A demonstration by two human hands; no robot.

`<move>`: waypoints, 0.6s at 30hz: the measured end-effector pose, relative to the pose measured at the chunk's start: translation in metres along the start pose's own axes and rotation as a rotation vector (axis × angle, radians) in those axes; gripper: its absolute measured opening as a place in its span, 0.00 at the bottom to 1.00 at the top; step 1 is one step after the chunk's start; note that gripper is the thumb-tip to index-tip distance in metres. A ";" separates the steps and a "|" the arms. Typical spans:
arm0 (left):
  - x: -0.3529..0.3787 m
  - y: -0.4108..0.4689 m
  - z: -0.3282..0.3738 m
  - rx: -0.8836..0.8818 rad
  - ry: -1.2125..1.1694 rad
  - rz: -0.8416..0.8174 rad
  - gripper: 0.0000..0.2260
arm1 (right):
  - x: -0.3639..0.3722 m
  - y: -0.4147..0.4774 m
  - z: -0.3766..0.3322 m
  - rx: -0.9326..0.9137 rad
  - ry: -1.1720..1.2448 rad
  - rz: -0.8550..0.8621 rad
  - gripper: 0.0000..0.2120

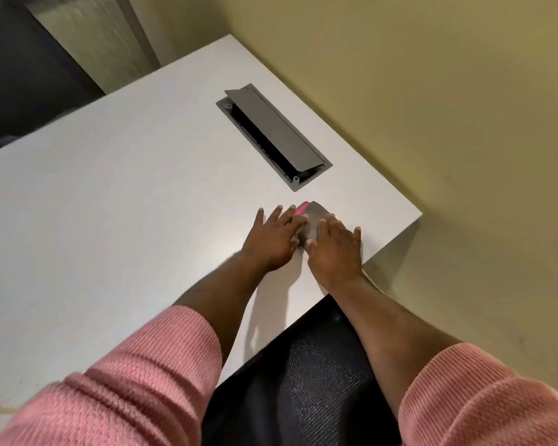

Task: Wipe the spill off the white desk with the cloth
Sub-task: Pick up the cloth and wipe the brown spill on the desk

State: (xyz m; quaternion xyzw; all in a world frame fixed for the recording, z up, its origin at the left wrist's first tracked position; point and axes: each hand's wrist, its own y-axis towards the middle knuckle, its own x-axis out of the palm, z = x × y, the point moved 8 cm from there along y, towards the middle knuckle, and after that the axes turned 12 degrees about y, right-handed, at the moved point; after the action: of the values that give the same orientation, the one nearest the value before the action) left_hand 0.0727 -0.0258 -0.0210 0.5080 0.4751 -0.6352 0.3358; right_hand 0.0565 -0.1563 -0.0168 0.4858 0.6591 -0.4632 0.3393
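**Both hands flat on the cloth near the table's corner**

The cloth (313, 220) is a small grey piece with a pink-red stripe at its far end, lying on the white table (126, 204) close to the right-hand corner. Only its middle and far end show; the rest sits under the hands. The left hand (276, 241) lies palm down, fingers spread, its fingertips overlapping the cloth's left edge. The right hand (335, 249) presses flat on the cloth's right side, fingers also spread, thumb touching the left hand's side. Neither hand pinches the fabric. Pink ribbed sleeves are pushed up both forearms. Just beyond the cloth, a dark grey cable hatch (273, 136) is set into the table, its lid tilted open. No spill is clear to me on the surface.
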 end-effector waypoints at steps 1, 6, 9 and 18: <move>0.001 0.007 0.003 0.017 0.008 -0.009 0.25 | 0.001 0.003 0.004 0.014 -0.007 -0.001 0.28; 0.001 0.040 0.016 0.059 0.052 -0.016 0.23 | 0.007 0.015 0.022 0.075 0.051 0.004 0.27; 0.002 0.057 0.018 0.088 0.069 -0.060 0.25 | 0.008 0.018 0.029 0.118 0.078 -0.001 0.27; -0.003 0.075 0.037 0.181 0.210 -0.117 0.32 | 0.001 0.019 0.040 0.189 0.038 0.081 0.32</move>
State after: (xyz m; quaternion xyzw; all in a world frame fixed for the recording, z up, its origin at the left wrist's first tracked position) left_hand 0.1295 -0.0847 -0.0367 0.5712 0.4773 -0.6372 0.1997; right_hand 0.0744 -0.1910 -0.0370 0.5506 0.5987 -0.4997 0.2979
